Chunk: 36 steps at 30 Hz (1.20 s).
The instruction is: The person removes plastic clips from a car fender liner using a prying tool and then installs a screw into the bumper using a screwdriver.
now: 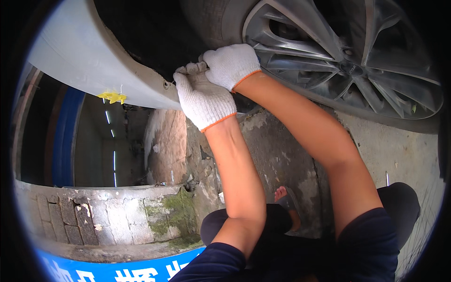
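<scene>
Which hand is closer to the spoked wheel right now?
The right one. The gloved right hand is just left of the wheel in the picture; the gloved left hand is farther left, by the pale body panel's edge.

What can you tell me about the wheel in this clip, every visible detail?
The wheel fills the upper right, partly cut off by the picture's top edge. Its grey, metallic-looking rim has several split spokes running to a round centre cap; a dark, rubber-looking tyre surrounds it. It stands beside concrete floor, seen from above at a slant. The gloved right hand overlaps the rim's near side in the view; whether they touch is unclear.
</scene>
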Each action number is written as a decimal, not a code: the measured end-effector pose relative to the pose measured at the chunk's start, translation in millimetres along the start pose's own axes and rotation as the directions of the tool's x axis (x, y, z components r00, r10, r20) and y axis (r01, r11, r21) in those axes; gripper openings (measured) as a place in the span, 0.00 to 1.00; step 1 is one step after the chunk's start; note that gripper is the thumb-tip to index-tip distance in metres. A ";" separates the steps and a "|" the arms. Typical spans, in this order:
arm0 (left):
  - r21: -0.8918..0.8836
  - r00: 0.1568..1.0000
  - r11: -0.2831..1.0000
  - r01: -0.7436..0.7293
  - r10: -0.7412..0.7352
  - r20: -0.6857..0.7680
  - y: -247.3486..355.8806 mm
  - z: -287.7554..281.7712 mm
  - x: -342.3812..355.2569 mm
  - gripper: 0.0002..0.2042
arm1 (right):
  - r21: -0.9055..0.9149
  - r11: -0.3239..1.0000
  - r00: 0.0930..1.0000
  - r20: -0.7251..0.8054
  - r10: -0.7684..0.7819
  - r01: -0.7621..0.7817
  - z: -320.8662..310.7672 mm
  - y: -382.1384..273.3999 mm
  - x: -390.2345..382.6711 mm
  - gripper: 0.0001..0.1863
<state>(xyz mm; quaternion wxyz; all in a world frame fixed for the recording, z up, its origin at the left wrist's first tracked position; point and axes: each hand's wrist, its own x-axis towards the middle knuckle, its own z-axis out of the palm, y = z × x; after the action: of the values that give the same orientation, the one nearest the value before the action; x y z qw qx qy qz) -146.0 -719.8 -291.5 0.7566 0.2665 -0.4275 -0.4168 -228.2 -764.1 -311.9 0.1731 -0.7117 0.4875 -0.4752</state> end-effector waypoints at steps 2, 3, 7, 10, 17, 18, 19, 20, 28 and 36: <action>0.010 1.000 1.000 -0.005 0.005 -0.016 0.1 -1.9 -2.1 0.09 | 0.013 1.000 1.000 0.023 0.003 -0.003 -0.7 -1.3 -1.1 0.13; 0.054 1.000 0.998 -0.019 0.019 -0.011 -0.7 -2.4 -2.5 0.09 | 0.005 0.999 0.996 0.078 0.032 -0.033 -2.0 -2.1 -2.3 0.13; 0.197 0.999 0.980 0.003 0.004 -0.035 3.0 -4.3 -10.6 0.07 | 0.100 0.964 0.876 0.448 0.178 -0.247 -12.8 -5.3 -10.2 0.17; 0.358 1.000 0.934 -0.021 0.027 -0.012 9.4 -0.5 -13.5 0.10 | 0.219 0.928 0.868 0.465 0.173 -0.302 -22.0 -8.1 -13.3 0.17; 0.350 0.999 0.936 0.032 -0.020 -0.037 12.2 3.6 -4.5 0.10 | 0.181 0.934 0.873 0.444 0.202 -0.308 -26.6 -10.9 -8.8 0.17; 0.349 0.999 0.937 -0.003 0.017 -0.038 10.1 2.1 -4.4 0.09 | 0.199 0.935 0.881 0.435 0.185 -0.295 -25.6 -11.2 -9.3 0.17; 0.340 1.000 0.940 -0.016 0.020 -0.008 9.4 0.3 -3.6 0.08 | 0.204 0.934 0.882 0.436 0.181 -0.293 -24.5 -11.2 -9.7 0.17; 0.327 1.000 0.945 -0.015 0.010 0.016 9.7 -1.3 -2.6 0.08 | 0.207 0.933 0.881 0.437 0.180 -0.294 -23.4 -11.4 -9.7 0.17; 0.324 0.999 0.945 -0.047 0.044 0.016 7.1 -1.6 0.1 0.09 | 0.201 0.943 0.897 0.411 0.165 -0.266 -22.8 -12.6 -6.0 0.16; 0.163 0.996 0.982 -0.093 0.089 0.032 -0.5 3.4 3.8 0.11 | 0.083 0.995 0.941 0.337 0.026 -0.057 -33.2 -9.6 4.9 0.15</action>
<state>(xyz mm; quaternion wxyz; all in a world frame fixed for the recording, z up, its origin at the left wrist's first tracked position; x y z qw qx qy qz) -148.1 -723.5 -288.6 0.7450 0.3028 -0.4815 -0.3485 -250.8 -756.6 -286.4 0.2962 -0.7630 0.4435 -0.3653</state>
